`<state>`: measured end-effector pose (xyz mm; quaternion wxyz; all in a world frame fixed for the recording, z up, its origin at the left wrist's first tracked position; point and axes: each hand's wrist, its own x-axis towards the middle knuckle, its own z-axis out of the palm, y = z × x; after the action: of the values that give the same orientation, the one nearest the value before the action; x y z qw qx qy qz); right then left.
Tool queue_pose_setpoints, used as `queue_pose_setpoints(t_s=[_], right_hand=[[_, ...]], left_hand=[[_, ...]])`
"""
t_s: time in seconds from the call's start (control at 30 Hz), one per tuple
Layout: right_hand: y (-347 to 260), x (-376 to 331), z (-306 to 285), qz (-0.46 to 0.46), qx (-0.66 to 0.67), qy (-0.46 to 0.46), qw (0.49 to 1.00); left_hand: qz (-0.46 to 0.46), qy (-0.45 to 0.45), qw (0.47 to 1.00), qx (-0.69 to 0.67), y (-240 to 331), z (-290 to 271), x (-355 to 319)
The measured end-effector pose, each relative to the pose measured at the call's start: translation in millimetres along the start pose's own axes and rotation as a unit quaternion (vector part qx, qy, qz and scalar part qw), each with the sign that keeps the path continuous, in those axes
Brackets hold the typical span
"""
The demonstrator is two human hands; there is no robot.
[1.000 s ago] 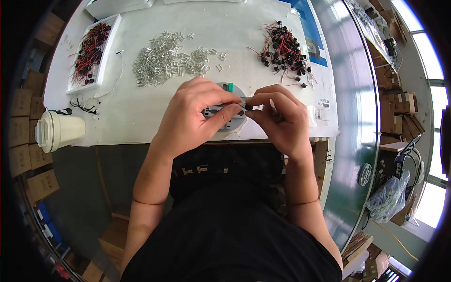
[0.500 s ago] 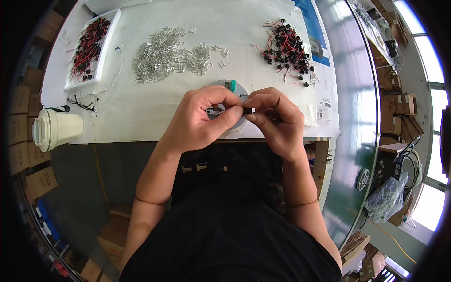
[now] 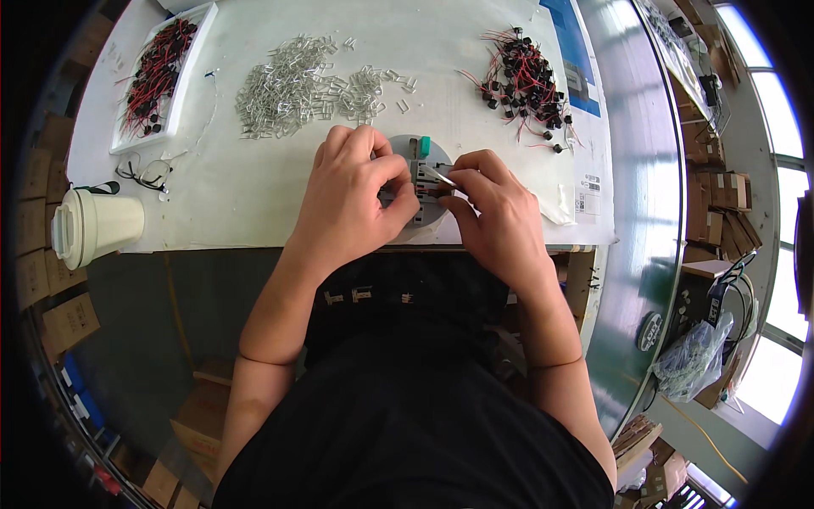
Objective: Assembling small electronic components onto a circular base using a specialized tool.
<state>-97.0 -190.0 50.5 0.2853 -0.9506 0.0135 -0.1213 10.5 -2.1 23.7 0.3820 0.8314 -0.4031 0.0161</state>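
A round grey fixture (image 3: 437,222) with a green knob (image 3: 425,147) on its far side stands at the table's front edge, between my hands. My left hand (image 3: 352,191) is at its left side, thumb and forefinger curled together over the clamp parts; whatever they pinch is hidden. From the right, my right hand (image 3: 500,208) grips a slim, pale metal tool (image 3: 438,176) that looks like tweezers, its tip slanting over the fixture's middle. Small dark parts on the fixture are too fine to make out.
Clear U-shaped clips (image 3: 288,89) lie heaped beyond my left hand. Black buzzer-like parts with red wires (image 3: 526,81) are piled at the far right; more fill a white tray (image 3: 182,106) at the far left. Glasses (image 3: 144,176) and a cream lidded bucket (image 3: 106,225) stand left.
Both hands have moved apart, baring more of the fixture. The small black piece held between them is no longer visible there. The pale tool now shows in my right fingers.
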Motion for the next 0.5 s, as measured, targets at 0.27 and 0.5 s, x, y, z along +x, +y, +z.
queue_pose_setpoints(t_s=[0.27, 0.5], right_hand=[[-6, 6, -6, 0.004, -0.058, -0.053, 0.997], [5, 5, -5, 0.014, 0.174, -0.003, 0.985]], left_hand=[[-0.005, 0.080, 0.995, -0.052, 4, 13, -2], [-0.010, 0.092, 0.995, -0.028, -1, 27, -11]])
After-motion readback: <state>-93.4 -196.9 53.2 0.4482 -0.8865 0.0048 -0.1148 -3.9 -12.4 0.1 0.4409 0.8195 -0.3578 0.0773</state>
